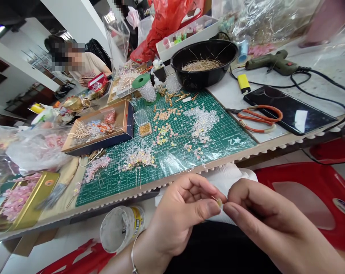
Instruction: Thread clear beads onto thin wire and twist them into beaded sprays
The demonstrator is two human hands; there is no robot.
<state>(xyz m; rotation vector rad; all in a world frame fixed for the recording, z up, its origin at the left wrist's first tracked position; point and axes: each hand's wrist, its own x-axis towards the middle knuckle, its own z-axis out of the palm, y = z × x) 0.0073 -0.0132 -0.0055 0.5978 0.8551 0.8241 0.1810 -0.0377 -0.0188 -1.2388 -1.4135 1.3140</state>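
My left hand (pixel 186 213) pinches a small yellowish bead (pixel 219 203) between thumb and forefinger, and a short thin wire sticks out beside it. Close against it, my right hand (pixel 255 213) has thumb and forefinger pressed together; what lies between them is too small to make out. Both hands are above my lap, in front of the table edge. On the green cutting mat (pixel 226 131) lie a beaded hair comb (pixel 138 160) with long wire prongs, a pink beaded piece (pixel 98 167) and a heap of clear beads (pixel 202 121).
Behind the mat are a black bowl (pixel 186 78) of wires, a green spool (pixel 141 80) and a box of beaded pieces (pixel 104 140). Orange-handled scissors (pixel 258 114), a phone (pixel 289 108) and a glue gun (pixel 278 62) lie right. A plastic bucket (pixel 115 230) stands below; another person sits far left.
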